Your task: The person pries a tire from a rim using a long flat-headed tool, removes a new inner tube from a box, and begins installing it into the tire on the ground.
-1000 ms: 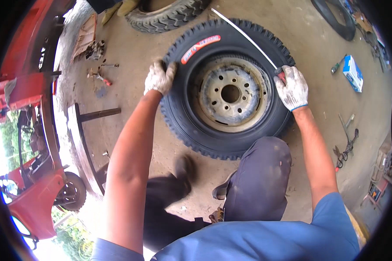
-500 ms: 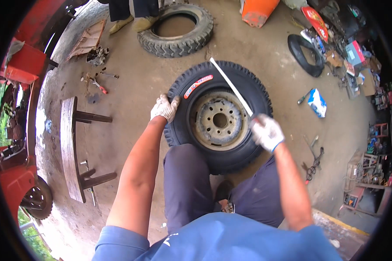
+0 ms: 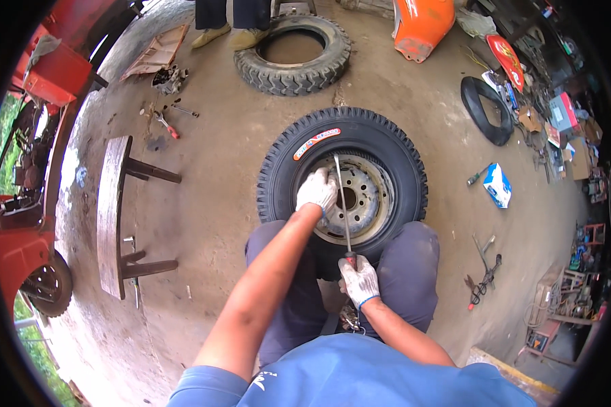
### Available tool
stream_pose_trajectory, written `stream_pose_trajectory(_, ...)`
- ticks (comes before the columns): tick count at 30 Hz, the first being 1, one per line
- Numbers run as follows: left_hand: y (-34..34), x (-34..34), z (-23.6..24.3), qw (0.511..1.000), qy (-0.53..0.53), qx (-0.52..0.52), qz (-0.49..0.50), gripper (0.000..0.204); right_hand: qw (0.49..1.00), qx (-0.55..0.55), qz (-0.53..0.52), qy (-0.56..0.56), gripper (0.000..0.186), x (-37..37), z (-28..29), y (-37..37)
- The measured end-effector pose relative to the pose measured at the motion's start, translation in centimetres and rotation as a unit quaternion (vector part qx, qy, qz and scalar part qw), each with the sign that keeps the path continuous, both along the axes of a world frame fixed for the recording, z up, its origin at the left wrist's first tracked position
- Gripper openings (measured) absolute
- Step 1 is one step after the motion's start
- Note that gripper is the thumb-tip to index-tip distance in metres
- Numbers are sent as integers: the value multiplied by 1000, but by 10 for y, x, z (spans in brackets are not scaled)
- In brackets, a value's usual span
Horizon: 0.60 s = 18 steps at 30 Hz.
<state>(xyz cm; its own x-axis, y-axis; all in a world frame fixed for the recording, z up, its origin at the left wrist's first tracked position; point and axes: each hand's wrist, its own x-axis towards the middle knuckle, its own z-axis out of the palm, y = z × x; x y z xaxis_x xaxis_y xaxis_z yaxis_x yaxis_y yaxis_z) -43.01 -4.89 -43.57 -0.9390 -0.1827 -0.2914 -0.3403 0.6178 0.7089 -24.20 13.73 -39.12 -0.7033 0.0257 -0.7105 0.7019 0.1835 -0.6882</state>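
Wheel: a knobby tyre on a grey steel rim was seen lying flat on the concrete floor, centre of frame, between the knees.
Bar: a long thin tyre lever was laid across the rim, tip at the bead near the upper edge.
Left hand: gloved, pressed down on the rim's left side, fingers curled; a grip could not be told.
Right hand: gloved, closed around the lever's handle, lower centre.
Surroundings: a second tyre was noted at upper centre, a wooden bench at left, hand tools at upper left.
Risk: the lever tip was judged liable to slip off the bead under load, springing toward the left hand.
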Motion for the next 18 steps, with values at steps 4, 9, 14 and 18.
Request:
stream_pose_trajectory(4,34,-8,-34,979,-114,145,87,50,999,-45,25,2,31,-10,-27,10)
stream_pose_trajectory(9,41,-25,-46,892,-158,350,237,37,976,149,117,102,31,-5,-58,14)
stream_pose_trajectory(14,41,-30,-52,938,-164,264,157,37,940,218,182,188,37,6,-76,19)
stream_pose_trajectory(18,32,-36,-60,910,-182,316,200,35,844,324,304,301,18,0,-87,21)
